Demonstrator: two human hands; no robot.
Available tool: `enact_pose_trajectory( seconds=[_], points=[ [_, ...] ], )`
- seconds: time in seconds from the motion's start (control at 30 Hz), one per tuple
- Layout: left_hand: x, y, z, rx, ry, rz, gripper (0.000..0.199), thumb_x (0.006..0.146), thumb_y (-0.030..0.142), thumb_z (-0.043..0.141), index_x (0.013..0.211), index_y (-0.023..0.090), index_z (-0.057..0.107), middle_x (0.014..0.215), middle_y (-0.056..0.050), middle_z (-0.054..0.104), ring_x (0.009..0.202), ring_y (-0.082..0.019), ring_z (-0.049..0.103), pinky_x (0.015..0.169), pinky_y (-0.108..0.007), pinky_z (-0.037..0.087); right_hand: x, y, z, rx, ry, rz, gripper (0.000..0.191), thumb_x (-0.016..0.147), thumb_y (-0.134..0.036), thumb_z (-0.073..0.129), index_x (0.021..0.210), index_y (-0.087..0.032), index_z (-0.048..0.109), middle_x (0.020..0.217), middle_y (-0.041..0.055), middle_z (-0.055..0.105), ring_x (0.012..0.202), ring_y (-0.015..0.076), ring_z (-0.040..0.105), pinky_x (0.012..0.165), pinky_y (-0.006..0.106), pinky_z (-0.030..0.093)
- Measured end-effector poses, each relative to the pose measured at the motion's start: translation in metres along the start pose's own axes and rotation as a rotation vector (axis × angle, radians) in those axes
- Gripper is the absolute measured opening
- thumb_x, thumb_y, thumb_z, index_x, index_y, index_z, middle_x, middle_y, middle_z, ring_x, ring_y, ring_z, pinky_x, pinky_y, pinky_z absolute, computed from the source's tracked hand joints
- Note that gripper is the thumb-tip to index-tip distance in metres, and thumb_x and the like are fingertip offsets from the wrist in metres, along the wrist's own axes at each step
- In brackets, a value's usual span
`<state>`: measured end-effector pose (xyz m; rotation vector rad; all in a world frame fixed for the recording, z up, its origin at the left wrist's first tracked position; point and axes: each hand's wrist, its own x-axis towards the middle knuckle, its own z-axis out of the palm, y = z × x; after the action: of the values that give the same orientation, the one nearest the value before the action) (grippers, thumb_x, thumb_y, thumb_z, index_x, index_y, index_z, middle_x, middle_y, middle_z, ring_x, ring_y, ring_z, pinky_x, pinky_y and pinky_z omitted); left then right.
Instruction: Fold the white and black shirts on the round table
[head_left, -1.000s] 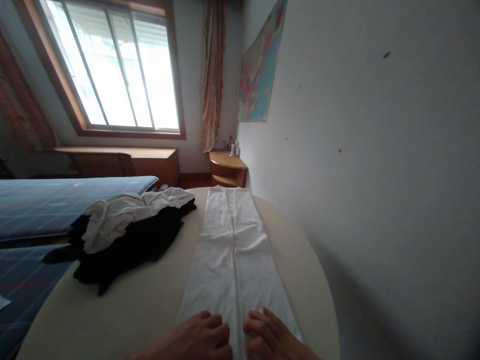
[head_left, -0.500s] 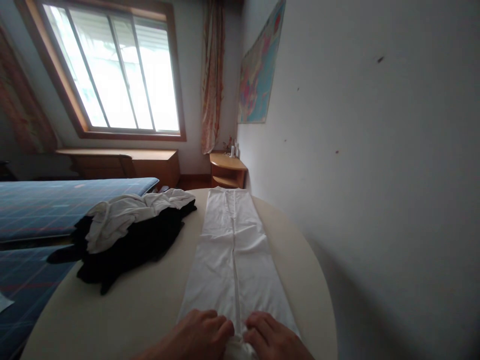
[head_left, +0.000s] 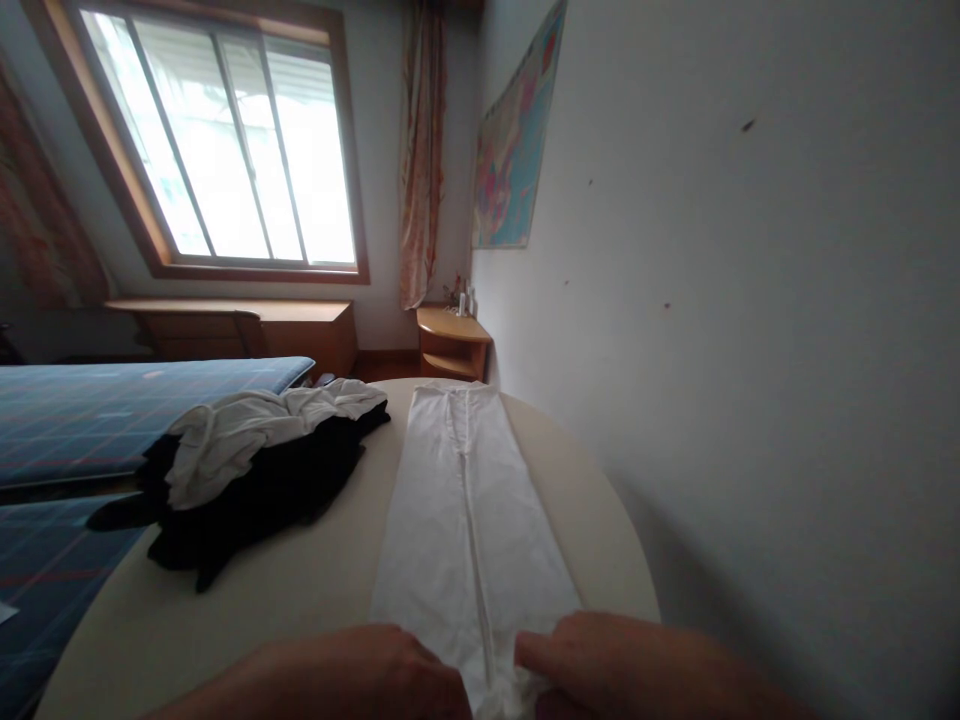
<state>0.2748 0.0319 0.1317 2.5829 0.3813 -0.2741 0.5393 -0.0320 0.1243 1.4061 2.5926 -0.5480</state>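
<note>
White trousers lie lengthwise on a round cream table, waistband at the far edge and legs running toward me. At the near end of the left trouser leg is my left hand, fingers bent down over the cloth and partly hidden by its back. My right hand is closed on the bunched fabric at the lower end of the other leg. The lowest part of the trousers is cut off by the frame.
A heap of black clothing and a crumpled pale garment sit on the table's left side. Beyond them are blue plaid mattresses. A white wall rises close on the right, and a corner shelf stands behind.
My hands have moved apart and nearer to me, the right one outward. The trousers have shifted slightly toward me and their creases look flatter. The clothing heap stays put.
</note>
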Motion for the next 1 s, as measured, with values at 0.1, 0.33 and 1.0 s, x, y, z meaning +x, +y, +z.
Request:
enact_pose_trajectory(
  seconds=[0.1,0.33,1.0],
  points=[
    [0.006,-0.016,-0.026,-0.014,0.195,-0.103,0.04,0.083,0.002,0.046,0.109,0.026,0.065,0.102,0.001,0.074,0.094,-0.018,0.07,0.08,-0.023,0.048,0.012,0.014,-0.034,0.048,0.115,0.02,0.017,0.096,-0.028,0.051,0.104,-0.023,0.066,0.087,0.0047,0.072,0.075,0.0204,0.068,0.057,0.026,0.035],
    [0.057,-0.102,-0.068,0.242,0.606,-0.262,0.042,0.092,0.01,0.04,0.123,0.026,0.064,0.12,-0.003,0.07,0.109,-0.022,0.066,0.094,-0.031,0.047,0.088,0.066,-0.065,-0.107,0.416,0.23,0.024,0.098,-0.019,0.044,0.108,-0.02,0.066,0.102,0.009,0.073,0.095,0.0231,0.067,0.083,0.031,0.043],
    [0.054,-0.103,0.038,0.38,0.357,-0.107,0.01,0.085,0.02,0.056,0.094,0.021,0.059,0.097,-0.004,0.065,0.091,-0.02,0.061,0.08,-0.031,0.047,0.072,0.073,0.054,-0.163,0.416,-0.093,0.019,0.1,-0.023,0.048,0.105,-0.018,0.066,0.103,0.0079,0.067,0.095,0.0202,0.061,0.087,0.033,0.047]
  ],
)
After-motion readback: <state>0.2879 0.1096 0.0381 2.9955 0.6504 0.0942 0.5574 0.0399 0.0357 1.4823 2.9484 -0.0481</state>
